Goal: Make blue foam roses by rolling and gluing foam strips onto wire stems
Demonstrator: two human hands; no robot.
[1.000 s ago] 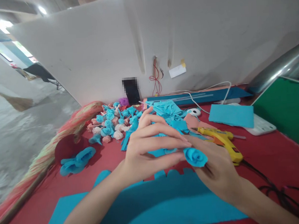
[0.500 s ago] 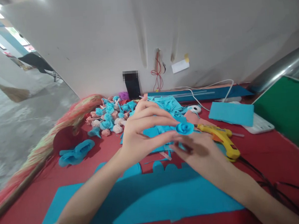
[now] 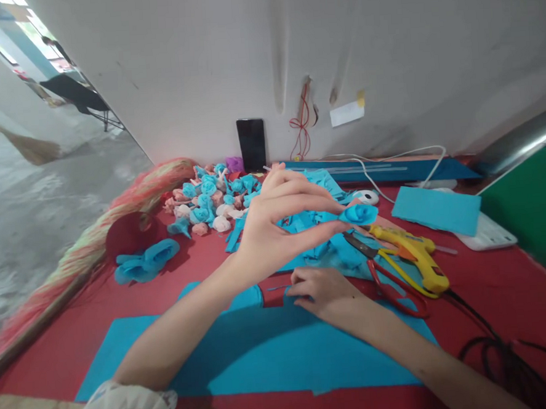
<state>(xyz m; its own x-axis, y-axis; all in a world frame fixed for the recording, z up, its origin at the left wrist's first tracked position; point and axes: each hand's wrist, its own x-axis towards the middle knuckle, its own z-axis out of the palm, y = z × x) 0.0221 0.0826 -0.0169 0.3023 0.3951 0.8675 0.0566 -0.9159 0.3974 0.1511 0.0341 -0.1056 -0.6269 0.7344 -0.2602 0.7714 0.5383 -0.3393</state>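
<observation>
Between the thumb and fingertips of my left hand [image 3: 274, 220] I hold a small blue paper rose [image 3: 359, 214], raised above the table. My right hand [image 3: 322, 291] is low over the table, fingers bent and slightly apart, with its fingertips at a round-edged blue paper piece [image 3: 288, 297]. Whether they touch that piece is unclear. Under both forearms lies a large blue paper sheet [image 3: 263, 353]. Red-handled scissors [image 3: 393, 289] and a yellow hot glue gun [image 3: 415, 254] lie to the right of my hands. Blue paper scraps [image 3: 321, 235] are heaped behind them.
Blue, pink and white paper flowers [image 3: 208, 199] are piled at the back left, near larger blue flowers [image 3: 147, 261]. A phone [image 3: 252, 144] leans on the wall. A folded blue sheet [image 3: 435, 210] lies right. The glue gun's black cord [image 3: 474, 315] runs along the right side.
My right hand has left the rose and moved down and left to the cut paper pieces. The scissors now show. The left hand still holds the rose, and the view has shifted slightly.
</observation>
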